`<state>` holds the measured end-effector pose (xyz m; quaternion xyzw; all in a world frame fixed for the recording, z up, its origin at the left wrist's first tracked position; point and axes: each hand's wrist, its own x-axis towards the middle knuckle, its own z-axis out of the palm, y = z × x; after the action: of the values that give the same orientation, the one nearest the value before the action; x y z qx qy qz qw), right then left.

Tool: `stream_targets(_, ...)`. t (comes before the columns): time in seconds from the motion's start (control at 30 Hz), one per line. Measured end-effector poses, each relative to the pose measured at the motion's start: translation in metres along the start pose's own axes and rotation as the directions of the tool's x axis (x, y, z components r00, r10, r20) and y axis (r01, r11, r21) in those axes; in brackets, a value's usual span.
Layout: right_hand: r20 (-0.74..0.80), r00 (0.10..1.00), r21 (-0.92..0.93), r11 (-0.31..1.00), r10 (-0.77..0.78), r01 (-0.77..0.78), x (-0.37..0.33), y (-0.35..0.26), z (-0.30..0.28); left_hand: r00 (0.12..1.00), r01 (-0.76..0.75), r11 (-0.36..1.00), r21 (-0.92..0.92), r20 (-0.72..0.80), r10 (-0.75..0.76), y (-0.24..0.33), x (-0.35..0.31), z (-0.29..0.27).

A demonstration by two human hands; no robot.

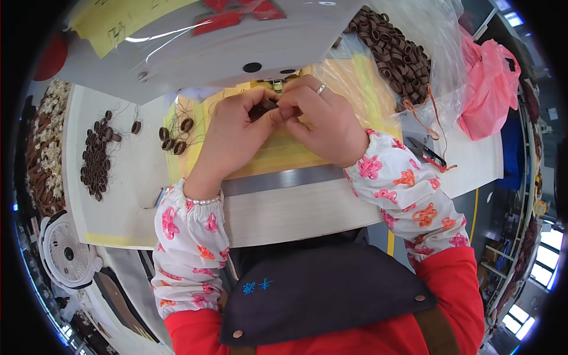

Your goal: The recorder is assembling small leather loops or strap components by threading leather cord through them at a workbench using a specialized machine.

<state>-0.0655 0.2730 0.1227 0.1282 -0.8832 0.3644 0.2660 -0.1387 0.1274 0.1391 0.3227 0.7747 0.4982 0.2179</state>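
Observation:
My left hand and my right hand meet in front of the presser foot of a white sewing machine. Between their pinched fingertips is a small dark brown strip, mostly covered by the fingers; whether it is joined into a loop cannot be made out. Both thumbs and index fingers are closed on it, nearly touching each other. Left of my left wrist, several brown loops with loose threads lie on the yellow-taped work surface.
A larger group of brown loops spreads over the table's left side. At the far right, a clear bag holds a heap of loops beside a pink plastic bag. Thread snips lie near my right sleeve. A white fan stands lower left.

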Motion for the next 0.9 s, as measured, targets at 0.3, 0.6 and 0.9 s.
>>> stream_targets(0.3,-0.005,0.989,-0.076,0.986,-0.147,0.146,0.001,0.003,0.0,0.964,-0.266,0.944,0.194,0.04,0.264,-0.012,0.001,0.004)
stream_targets(0.6,0.167,0.978,-0.254,0.953,-0.124,0.165,-0.002,-0.01,-0.002,0.983,-0.183,0.971,0.153,0.025,0.181,-0.016,-0.001,0.002)
stream_targets(0.9,0.023,0.98,0.053,0.979,0.197,-0.198,0.005,0.008,0.003,0.978,-0.075,0.963,0.258,-0.169,0.122,-0.012,0.0,0.005)
